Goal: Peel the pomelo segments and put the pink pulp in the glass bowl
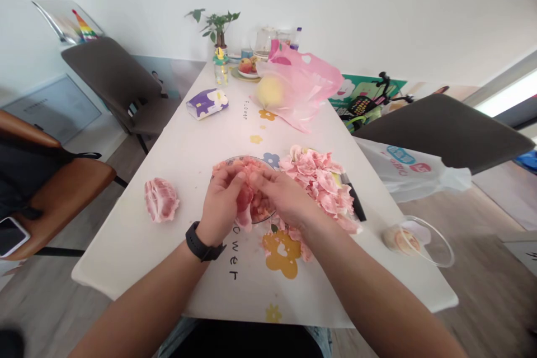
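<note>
Both hands work together over a plate heaped with pink pomelo flesh. My left hand, with a black watch on the wrist, has its fingers closed on a pomelo segment. Opposite it, my right hand pinches the same segment, thumbs close together. A pale flap of membrane hangs below the fingers. To the left lies a peeled chunk of pomelo. On the right is a pile of pink membrane scraps, and a black-handled knife lies partly under it. Much of the plate is hidden by the hands.
Farther back are a purple tissue pack, a pink plastic bag with a yellow fruit, apples and a potted plant. A clear round container stands near the right edge. Chairs flank the table.
</note>
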`<state>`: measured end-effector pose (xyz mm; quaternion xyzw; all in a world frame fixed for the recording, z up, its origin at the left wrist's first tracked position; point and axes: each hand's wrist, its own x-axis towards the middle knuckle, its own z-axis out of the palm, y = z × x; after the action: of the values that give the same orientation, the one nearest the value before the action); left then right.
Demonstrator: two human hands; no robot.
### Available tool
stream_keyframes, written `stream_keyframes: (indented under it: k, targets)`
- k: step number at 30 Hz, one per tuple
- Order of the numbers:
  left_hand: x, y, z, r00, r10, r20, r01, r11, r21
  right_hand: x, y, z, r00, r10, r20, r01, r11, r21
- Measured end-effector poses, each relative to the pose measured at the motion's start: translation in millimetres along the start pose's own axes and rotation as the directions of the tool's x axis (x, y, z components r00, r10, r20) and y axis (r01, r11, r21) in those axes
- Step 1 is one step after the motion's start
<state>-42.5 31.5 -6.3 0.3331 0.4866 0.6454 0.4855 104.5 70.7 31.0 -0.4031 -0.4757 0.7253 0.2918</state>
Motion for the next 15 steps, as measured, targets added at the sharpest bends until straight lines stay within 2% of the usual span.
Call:
stream_keyframes:
  k: [2, 8, 11, 13, 15]
  targets:
    - [0, 0, -0.7, 1.0, 0.001, 0.007, -0.001, 1.0, -0.007, 1, -2, 2, 1.0, 0.003, 0.013, -0.003, 1.0, -0.02]
    - [0, 8, -0.7, 0.992, -0.092, 0.085, 0.108, 0.972, -0.209, 3, -4, -4, 0.999, 0.001, 0.055, -0.002, 1.0, 0.016]
    - [2, 14, -0.5, 0.983, -0.168, 0.07, 0.181, 0.94, -0.288, 5, -9, -13, 1.0, -0.021, 0.013, 0.021, 1.0, -0.016]
    - [5, 17, -0.8, 0.984, -0.177, 0.025, 0.176, 0.934, -0.311, 8, -13, -22, 0.998, -0.051, -0.046, 0.047, 0.994, -0.098]
    - [8, 19, -1.6, 0.987, -0.156, -0.027, 0.139, 0.935, -0.325, 12, -16, -32, 0.983, -0.13, -0.126, 0.081, 0.938, -0.337]
